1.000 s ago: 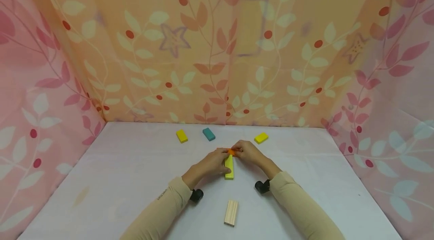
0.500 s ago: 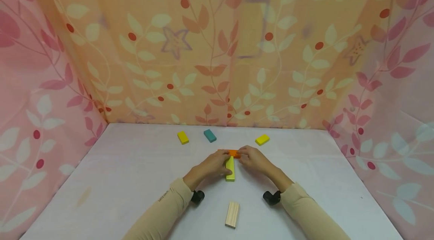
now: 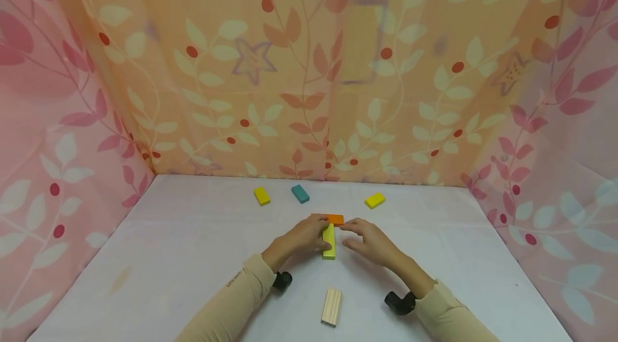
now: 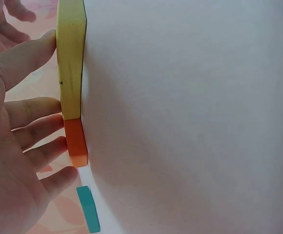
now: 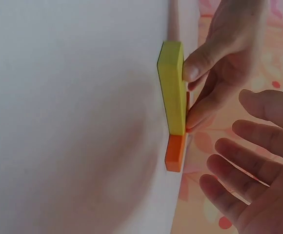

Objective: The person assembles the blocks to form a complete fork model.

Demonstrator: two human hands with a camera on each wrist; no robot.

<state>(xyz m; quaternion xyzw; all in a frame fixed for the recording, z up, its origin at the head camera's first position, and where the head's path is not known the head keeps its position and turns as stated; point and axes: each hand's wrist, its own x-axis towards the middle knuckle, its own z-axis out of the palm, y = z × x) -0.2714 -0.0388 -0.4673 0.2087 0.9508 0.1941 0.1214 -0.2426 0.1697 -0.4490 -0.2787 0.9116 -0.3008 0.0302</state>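
Note:
On the white table, a long yellow-green block [image 3: 329, 249] lies end-on against an orange block [image 3: 336, 219], which is set crosswise at its far end. Together they form a T shape. My left hand [image 3: 301, 234] spreads over them with extended fingers. Its thumb [image 4: 31, 56] touches the top of the yellow-green block, and the fingertips rest around the joint and on the orange block. Just to the right, my right hand [image 3: 374, 244] hovers with spread fingers and holds nothing. A gap separates it from both blocks in the right wrist view.
Nearer my body lies a plain wooden block [image 3: 331, 307]. Toward the back are a yellow block [image 3: 262, 196], a teal block [image 3: 300, 194] and another yellow block [image 3: 374, 201]. Floral cloth [image 3: 309, 89] hangs behind and at both sides.
My right hand has let go of the orange block's right end and drawn back toward the right and nearer, its fingers spreading. The left hand and both joined blocks stay in place.

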